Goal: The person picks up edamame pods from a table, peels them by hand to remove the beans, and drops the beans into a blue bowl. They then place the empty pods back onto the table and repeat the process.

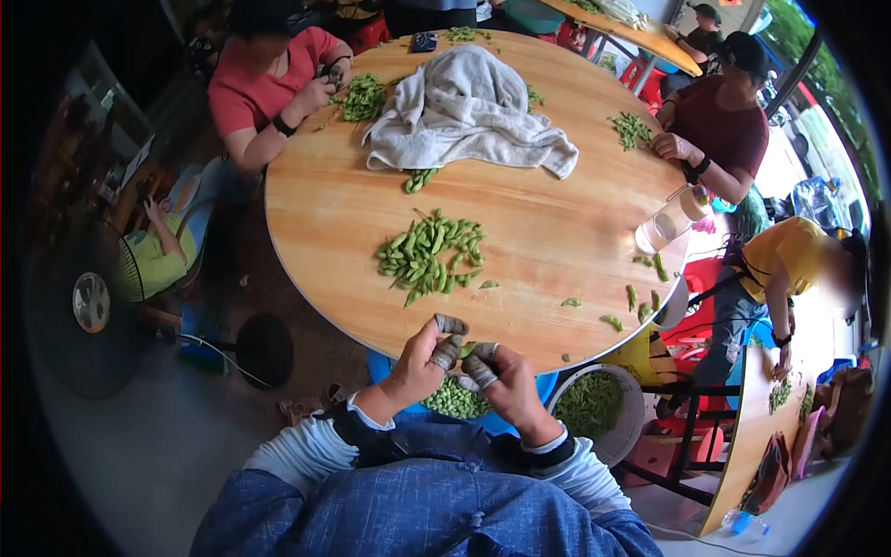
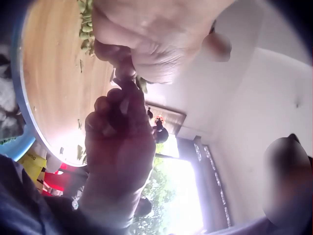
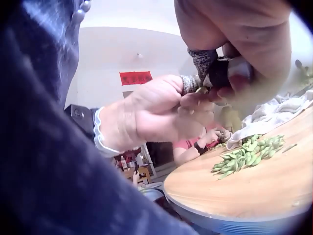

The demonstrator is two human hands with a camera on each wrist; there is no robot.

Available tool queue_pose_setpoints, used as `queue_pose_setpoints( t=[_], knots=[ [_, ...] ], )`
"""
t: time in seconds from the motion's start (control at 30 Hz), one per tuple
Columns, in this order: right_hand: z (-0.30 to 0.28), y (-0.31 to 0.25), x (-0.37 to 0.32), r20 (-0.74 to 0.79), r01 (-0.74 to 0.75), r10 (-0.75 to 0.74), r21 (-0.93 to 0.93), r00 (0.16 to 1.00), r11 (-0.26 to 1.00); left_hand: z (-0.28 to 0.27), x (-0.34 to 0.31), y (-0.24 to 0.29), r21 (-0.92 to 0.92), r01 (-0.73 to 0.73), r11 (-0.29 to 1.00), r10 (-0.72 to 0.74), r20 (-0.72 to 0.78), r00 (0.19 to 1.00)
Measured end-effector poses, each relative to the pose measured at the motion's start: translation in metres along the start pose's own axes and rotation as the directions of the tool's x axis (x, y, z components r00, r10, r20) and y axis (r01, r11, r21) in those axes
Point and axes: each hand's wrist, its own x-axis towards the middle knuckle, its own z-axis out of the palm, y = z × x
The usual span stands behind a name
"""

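Note:
At the near edge of the round table, my left hand point(image 1: 415, 368) and right hand point(image 1: 513, 386) meet fingertip to fingertip. Between them they pinch a green soybean pod point(image 1: 468, 350), mostly covered by fingers; a bit of the pod point(image 3: 201, 90) also shows in the right wrist view. Grey wraps cover the thumb and a finger of the left hand, and dark wraps the right fingertips. Straight below the hands, shelled beans point(image 1: 455, 399) lie in a blue basin point(image 1: 380, 366). Ahead on the table is a pile of soybean pods point(image 1: 427, 252).
A grey towel point(image 1: 464, 111) drapes over a mound on the wooden table point(image 1: 325, 213). A clear bottle point(image 1: 665, 223) and stray pods point(image 1: 631, 297) are at the right. Beside my right hand stands a white basket point(image 1: 631, 436) of pods. Other people sit around the table.

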Motion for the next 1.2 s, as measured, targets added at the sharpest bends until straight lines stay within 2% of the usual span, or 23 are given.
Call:
queue_pose_setpoints(
  t=[0.03,0.13,0.17,0.37,0.47,0.57,0.67,0.77,0.87,0.97,1.07,1.2],
  knots=[
    [-0.004,0.001,0.000,0.027,-0.042,0.038,0.140,0.999,0.989,-0.004,-0.002,0.004,-0.133,0.130,0.982,-0.123,0.062,0.990],
    [-0.012,-0.023,-0.005,0.107,-0.187,0.168,0.208,0.980,0.960,-0.005,-0.005,0.012,-0.234,0.139,0.962,-0.109,0.137,0.985],
    [-0.014,-0.025,-0.007,0.145,-0.204,0.178,0.193,0.973,0.960,-0.004,-0.006,0.013,-0.216,0.188,0.958,-0.163,0.127,0.978],
    [-0.007,-0.024,-0.017,0.118,-0.132,0.108,0.225,0.987,0.965,0.005,-0.012,0.026,-0.153,0.071,0.986,-0.073,-0.007,0.997],
    [-0.005,-0.017,-0.017,0.083,-0.066,0.049,0.204,0.995,0.977,0.007,-0.017,0.029,-0.073,0.061,0.995,-0.062,-0.009,0.998],
    [0.000,-0.020,-0.018,0.047,-0.068,0.059,0.220,0.997,0.973,0.006,-0.019,0.023,-0.053,0.013,0.998,-0.013,0.004,1.000],
    [0.006,-0.021,-0.020,-0.019,-0.076,0.083,0.254,0.996,0.964,-0.005,-0.023,0.026,-0.149,0.173,0.974,-0.150,0.150,0.977],
    [0.006,-0.015,-0.021,0.029,-0.094,0.090,0.221,0.996,0.971,-0.011,-0.029,0.021,-0.152,0.169,0.974,-0.139,0.188,0.972],
    [0.006,-0.015,-0.021,0.063,-0.095,0.082,0.246,0.995,0.965,-0.010,-0.030,0.024,-0.173,0.152,0.973,-0.131,0.127,0.983],
    [0.007,-0.017,-0.022,0.059,-0.117,0.106,0.224,0.993,0.968,-0.006,-0.030,0.026,-0.140,0.027,0.990,-0.019,0.061,0.998],
    [0.005,-0.015,-0.022,0.107,-0.122,0.101,0.214,0.989,0.969,-0.007,-0.030,0.029,-0.145,-0.002,0.989,0.012,0.070,0.997],
    [0.008,-0.018,-0.022,0.069,-0.126,0.114,0.206,0.991,0.971,-0.009,-0.030,0.034,-0.081,0.005,0.997,0.003,0.107,0.994]
  ],
)
